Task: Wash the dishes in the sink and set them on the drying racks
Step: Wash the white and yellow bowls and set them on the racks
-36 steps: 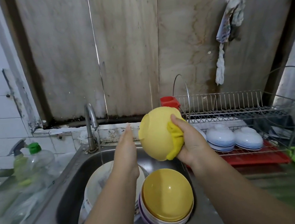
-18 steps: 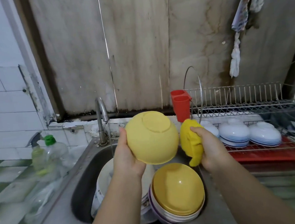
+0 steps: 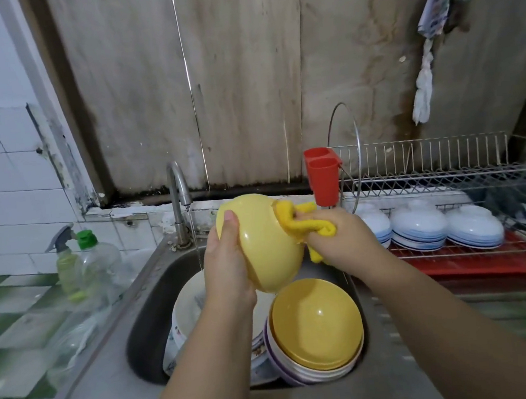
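Nearest, a stack of round plastic bowls, yellow on top over white and purple ones, is sitting in the grey steel sink beside a white plate. Just above it, the left hand is gripping a smooth yellow plastic bowl, fingers closed over its rim, thumb on the outer wall, while the right hand is pressing a crumpled yellow cloth against its base, fingers clenched on the cloth. The bowl looks light and stiff but is probably slippery when wet, so the rim seems the safest hold. Beyond, the tap is running thinly, and white-and-blue bowls are lying upturned in the wire drying rack.
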The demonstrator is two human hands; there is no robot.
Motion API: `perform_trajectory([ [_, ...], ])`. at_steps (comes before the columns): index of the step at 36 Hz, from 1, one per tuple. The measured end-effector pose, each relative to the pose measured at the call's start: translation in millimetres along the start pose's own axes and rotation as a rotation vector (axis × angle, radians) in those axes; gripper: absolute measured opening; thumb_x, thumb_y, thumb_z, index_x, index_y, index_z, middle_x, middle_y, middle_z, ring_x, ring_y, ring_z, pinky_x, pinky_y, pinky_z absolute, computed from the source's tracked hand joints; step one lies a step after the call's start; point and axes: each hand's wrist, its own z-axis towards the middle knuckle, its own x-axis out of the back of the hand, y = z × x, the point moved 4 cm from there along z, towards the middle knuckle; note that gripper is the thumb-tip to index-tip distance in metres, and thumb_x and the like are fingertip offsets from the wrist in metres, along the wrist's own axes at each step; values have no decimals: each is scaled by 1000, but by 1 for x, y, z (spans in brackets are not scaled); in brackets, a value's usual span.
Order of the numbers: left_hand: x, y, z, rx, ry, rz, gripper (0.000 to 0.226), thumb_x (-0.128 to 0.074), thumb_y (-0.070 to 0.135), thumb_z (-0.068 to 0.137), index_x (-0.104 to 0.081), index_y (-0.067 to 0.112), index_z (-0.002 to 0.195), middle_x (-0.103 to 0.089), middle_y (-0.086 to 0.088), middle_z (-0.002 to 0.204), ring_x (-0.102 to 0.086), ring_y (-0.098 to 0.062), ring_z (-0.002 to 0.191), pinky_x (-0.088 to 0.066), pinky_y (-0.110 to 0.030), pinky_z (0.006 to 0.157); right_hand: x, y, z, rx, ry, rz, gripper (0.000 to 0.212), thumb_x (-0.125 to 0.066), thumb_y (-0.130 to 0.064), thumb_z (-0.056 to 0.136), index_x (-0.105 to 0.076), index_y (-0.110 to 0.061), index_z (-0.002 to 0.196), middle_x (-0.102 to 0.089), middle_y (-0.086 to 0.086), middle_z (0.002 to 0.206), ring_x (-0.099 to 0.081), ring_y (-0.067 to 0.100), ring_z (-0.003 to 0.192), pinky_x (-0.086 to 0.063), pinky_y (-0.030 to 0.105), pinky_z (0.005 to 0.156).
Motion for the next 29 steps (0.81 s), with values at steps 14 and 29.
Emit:
perform_trajectory([
  [14, -10, 4, -15, 4, -3, 146, 60, -53, 50, 90, -39, 24, 142, -52, -4, 133, -53, -26, 116, -44, -49, 99, 1, -9, -6, -244, 102, 501, 20, -58, -19, 90, -68, -16, 73, -45, 7, 58, -39, 18, 55, -29, 25, 48],
  [29, -20, 28, -17, -204, -108, 595, 58, -23, 55, 97, -54, 17, 128, -58, -7, 125, -52, -27, 118, -41, -41, 102, -14, -31, -5, 111, -189, -150, 105, -14, -88, 66, -8, -27, 151, -7, -17, 154, -8, 4, 143, -8, 27, 113],
])
